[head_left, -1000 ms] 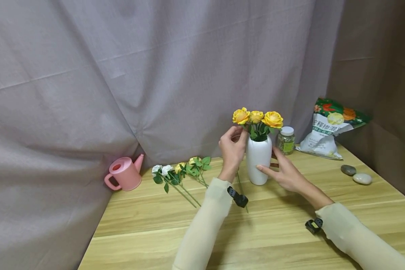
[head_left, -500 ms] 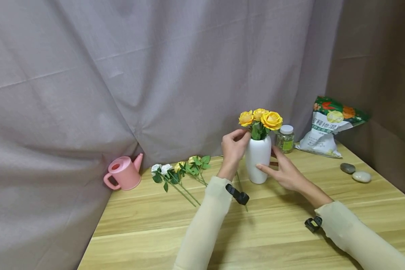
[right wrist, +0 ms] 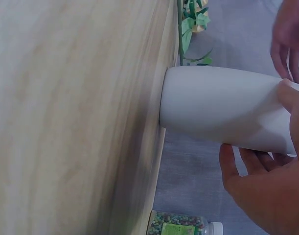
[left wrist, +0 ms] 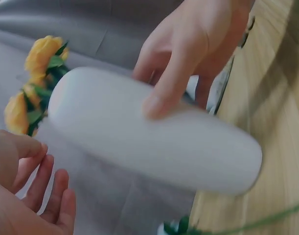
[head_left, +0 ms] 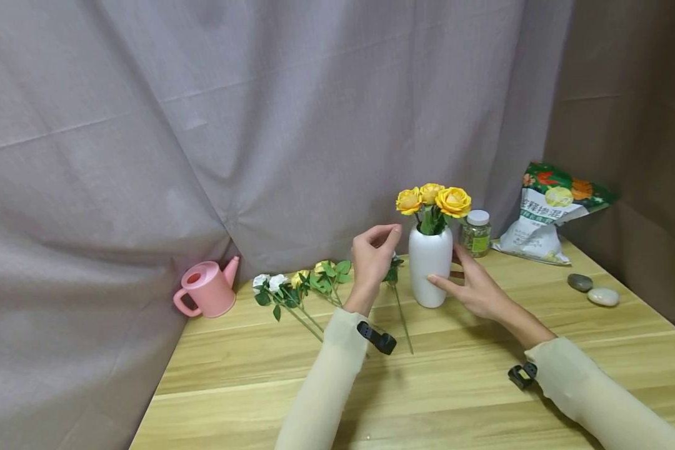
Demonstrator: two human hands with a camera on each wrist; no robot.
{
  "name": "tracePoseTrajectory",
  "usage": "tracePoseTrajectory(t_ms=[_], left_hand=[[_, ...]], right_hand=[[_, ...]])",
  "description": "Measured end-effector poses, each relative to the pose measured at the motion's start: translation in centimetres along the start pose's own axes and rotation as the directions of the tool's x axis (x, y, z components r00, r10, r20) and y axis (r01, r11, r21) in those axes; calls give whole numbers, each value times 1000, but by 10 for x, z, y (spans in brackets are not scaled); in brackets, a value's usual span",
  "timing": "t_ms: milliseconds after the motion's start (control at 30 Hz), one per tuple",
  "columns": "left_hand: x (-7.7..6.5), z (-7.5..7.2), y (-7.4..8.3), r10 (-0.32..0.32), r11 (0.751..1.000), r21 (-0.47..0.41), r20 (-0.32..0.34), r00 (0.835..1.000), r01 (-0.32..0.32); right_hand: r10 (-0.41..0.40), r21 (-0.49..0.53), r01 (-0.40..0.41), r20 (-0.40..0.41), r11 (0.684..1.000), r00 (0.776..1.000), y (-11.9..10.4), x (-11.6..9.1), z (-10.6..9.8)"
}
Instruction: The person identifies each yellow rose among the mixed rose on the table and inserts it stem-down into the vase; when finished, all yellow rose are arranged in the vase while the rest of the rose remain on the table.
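Note:
A white vase (head_left: 427,265) stands upright on the wooden table (head_left: 247,400), with several yellow roses (head_left: 454,202) in its mouth. My right hand (head_left: 478,290) holds the vase from the right side, thumb across its front and fingers around behind. In the right wrist view the vase's base (right wrist: 176,98) rests on the tabletop. Just left of the vase's rim is my left hand (head_left: 374,257), raised and holding nothing. The left wrist view shows its relaxed fingers (left wrist: 56,196) apart from the vase. A stem with green leaves (head_left: 392,274) lies on the table between this hand and the vase.
A pink watering can (head_left: 209,290) stands at the back left. Nearby lie white roses (head_left: 278,282) and pale yellow roses (head_left: 323,267). Behind the vase are a lidded jar of pebbles (head_left: 476,236) and a printed bag (head_left: 540,219); two smooth stones (head_left: 603,297) lie at right.
My left hand has released the yellow rose at the vase's rim and drawn back to the left. The left rose has shifted closer to the others. My right hand stays on the vase.

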State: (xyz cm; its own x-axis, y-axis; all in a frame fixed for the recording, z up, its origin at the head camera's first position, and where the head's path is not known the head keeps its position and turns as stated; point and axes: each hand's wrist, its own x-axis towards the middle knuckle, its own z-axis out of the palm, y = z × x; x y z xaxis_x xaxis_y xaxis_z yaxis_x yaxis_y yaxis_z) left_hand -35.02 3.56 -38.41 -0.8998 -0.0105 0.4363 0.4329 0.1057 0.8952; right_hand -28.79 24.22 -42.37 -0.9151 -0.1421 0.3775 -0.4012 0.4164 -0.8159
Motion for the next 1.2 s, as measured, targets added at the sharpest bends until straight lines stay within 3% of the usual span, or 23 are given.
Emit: tracePoseTrajectory(t_ms=[133, 267, 500, 700, 767, 967, 1200], left_hand=[[-4, -31, -12, -5, 1000, 8, -85, 996, 6], [-6, -64, -27, -61, 998, 8, -178, 982, 64], [-15, -113, -58, -170, 973, 98, -302, 938, 208], [-17, -142, -73, -218, 945, 145, -390, 894, 294], [-18, -148, -77, -253, 930, 154, -389, 886, 333], [-23, -154, -90, -370, 894, 166, -249, 895, 415], [-29, -157, -97, -435, 888, 97, -140, 889, 450]], right_hand=[[6, 8, -6, 5, 1000, 1000, 3, 0, 0], [9, -1, -9, 0, 1000, 1000, 9, 2, 0], [11, -9, -11, 0, 1000, 1000, 17, 5, 0], [13, -9, -13, 0, 1000, 1000, 30, 8, 1], [12, -7, -12, 1, 1000, 1000, 34, 9, 2], [6, -4, -6, -3, 1000, 1000, 40, 10, 2], [16, -4, -16, 6, 1000, 1000, 41, 11, 2]])
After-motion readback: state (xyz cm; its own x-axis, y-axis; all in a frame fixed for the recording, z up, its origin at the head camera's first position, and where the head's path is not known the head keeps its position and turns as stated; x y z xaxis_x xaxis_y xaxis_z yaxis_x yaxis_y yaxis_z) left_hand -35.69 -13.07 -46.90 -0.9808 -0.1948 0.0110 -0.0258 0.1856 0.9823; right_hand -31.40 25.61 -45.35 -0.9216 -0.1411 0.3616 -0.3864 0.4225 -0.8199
